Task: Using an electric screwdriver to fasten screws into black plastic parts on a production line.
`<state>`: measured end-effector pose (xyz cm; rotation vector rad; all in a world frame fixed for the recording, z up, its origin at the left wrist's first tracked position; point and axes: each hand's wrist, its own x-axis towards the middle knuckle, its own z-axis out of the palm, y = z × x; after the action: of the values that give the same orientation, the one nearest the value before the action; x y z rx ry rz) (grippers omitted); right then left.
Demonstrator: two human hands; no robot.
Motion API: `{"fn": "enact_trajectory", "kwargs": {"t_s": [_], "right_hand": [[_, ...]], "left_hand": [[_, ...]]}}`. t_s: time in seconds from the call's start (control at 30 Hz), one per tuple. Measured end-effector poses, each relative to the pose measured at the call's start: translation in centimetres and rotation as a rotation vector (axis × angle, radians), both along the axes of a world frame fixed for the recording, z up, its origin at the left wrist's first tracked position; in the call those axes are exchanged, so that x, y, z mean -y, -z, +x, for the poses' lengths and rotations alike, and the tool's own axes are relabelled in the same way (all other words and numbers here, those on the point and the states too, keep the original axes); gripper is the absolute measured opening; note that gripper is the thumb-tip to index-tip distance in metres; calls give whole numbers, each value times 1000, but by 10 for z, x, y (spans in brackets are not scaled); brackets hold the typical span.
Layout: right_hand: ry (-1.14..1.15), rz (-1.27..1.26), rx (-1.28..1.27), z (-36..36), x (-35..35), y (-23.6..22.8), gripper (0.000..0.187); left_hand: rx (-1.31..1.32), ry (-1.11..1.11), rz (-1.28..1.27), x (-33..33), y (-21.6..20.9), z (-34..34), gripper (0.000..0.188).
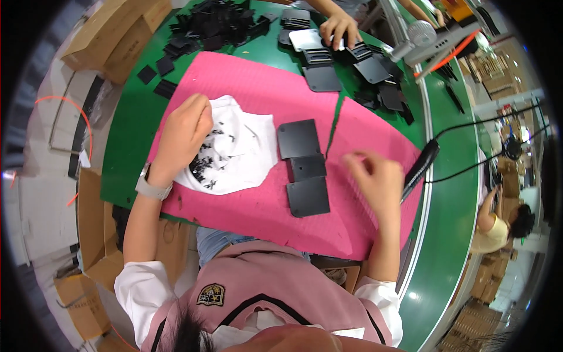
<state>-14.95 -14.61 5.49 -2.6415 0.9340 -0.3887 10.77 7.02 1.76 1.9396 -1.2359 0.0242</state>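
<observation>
My left hand (pixel 189 130) is closed, fingers pressed together, over the left edge of a white cloth (pixel 252 158). Whatever it grips, if anything, is hidden. Small black pieces (pixel 202 165) lie scattered on the cloth beside that hand. To the right of the cloth, flat black plates (pixel 308 196) line up in a column, with a smaller black block (pixel 308 168) between them. My right hand (pixel 375 179) hovers right of the plates, its fingers bent and blurred by motion. Close to its wrist is a black pen-shaped tool (pixel 421 170) with a cord.
A pink corrugated sheet (pixel 234 73) with a slit covers part of the green table (pixel 132 135). Loose black plates (pixel 214 26) are heaped at the far left. Across the table, another person's hand (pixel 340 28) touches stacked black parts. A metal rail (pixel 427 105) runs along the right.
</observation>
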Motion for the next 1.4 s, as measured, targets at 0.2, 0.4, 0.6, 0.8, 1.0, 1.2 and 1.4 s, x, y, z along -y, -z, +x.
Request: {"fn": "enact_trajectory", "kwargs": {"t_s": [0.2,0.4,0.6,0.8,1.0,1.2,1.4], "right_hand": [[784,-583,-236,-87,79,1,55],[588,-6,99,-93,115,41,63],[367,400,326,-74,101,24,51],[-164,1223,956,-30,63,-32,51],[-820,1039,1287,32,15,-76,49],[-1117,999,1244,37,-2,-69,55],[-870,1051,1317,29,-8,-56,53]], "left_hand": [[-417,232,7,20,-9,-28,15],[-908,428,31,52,-9,-57,14],[-1178,400,-8,61,-12,-80,17],[-1403,374,-108,63,-11,-81,18],[-1418,387,-217,67,-14,-94,16],[-1515,491,-327,60,-6,-99,15],[-1427,475,-275,61,-6,-103,15]]}}
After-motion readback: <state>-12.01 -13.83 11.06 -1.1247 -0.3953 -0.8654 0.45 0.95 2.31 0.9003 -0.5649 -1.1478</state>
